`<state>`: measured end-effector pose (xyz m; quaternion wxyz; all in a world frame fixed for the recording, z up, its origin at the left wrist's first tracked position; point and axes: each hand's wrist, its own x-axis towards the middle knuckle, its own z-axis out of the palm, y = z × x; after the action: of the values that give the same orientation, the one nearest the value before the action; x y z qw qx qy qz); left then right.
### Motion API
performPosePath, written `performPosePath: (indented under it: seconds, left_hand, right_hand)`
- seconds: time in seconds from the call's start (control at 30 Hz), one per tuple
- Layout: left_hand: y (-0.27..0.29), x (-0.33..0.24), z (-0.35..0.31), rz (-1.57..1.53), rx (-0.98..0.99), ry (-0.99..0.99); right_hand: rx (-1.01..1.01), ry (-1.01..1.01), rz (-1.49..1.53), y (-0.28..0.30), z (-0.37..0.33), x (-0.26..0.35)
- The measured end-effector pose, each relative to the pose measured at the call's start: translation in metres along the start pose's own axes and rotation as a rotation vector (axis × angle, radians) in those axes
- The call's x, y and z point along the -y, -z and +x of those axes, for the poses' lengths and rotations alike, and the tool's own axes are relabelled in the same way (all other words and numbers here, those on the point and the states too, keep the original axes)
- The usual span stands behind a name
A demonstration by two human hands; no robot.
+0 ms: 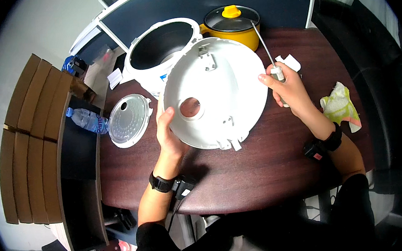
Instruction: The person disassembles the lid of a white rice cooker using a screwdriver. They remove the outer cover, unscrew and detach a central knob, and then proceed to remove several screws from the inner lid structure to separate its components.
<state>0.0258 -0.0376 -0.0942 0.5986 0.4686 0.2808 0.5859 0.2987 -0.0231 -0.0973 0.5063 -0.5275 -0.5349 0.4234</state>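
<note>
My left hand (pixel 167 135) grips the left edge of a white rice cooker lid shell (pixel 226 87), tilted above the table with its hollow inside facing me. The shell has a round hole at its lower left and hinge brackets at top and bottom. Closed round the handle of a screwdriver (pixel 264 46), my right hand (pixel 291 89) is at the shell's right edge; whether the thumb touches it I cannot tell. The screwdriver's long shaft points up and away. Behind the shell stands the white rice cooker body (pixel 135 73), open at the top with a dark pot inside.
A round grey inner lid (pixel 131 119) lies at the left, near a water bottle (pixel 87 120). A yellow pot (pixel 247 38) with a glass lid stands at the back. To the right are a white plastic piece (pixel 292 63) and a crumpled cloth (pixel 340 108) on the brown table (pixel 244 179).
</note>
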Motion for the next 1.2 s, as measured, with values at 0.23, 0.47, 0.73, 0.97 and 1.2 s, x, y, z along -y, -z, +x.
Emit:
performPosePath:
  seconds: [0.23, 0.47, 0.73, 0.97, 1.2]
  left_hand:
    - [-0.004, -0.017, 0.008, 0.008, 0.198, 0.144]
    - [0.005, -0.010, 0.004, 0.008, 0.108, 0.252]
    - [0.013, -0.014, -0.002, 0.076, -0.017, 0.092]
    - [0.020, -0.009, -0.001, 0.061, -0.022, 0.069]
    - [0.020, -0.009, -0.004, 0.065, -0.053, 0.069]
  right_hand:
    - [-0.071, 0.068, -0.223, 0.004, 0.000, 0.003]
    - [-0.026, 0.211, -0.358, -0.004, -0.006, 0.007]
    - [0.265, -0.018, -0.245, -0.002, -0.032, 0.043]
    - [0.442, -0.064, -0.250, -0.021, -0.046, 0.033]
    - [0.420, 0.006, -0.193, -0.035, -0.060, 0.040]
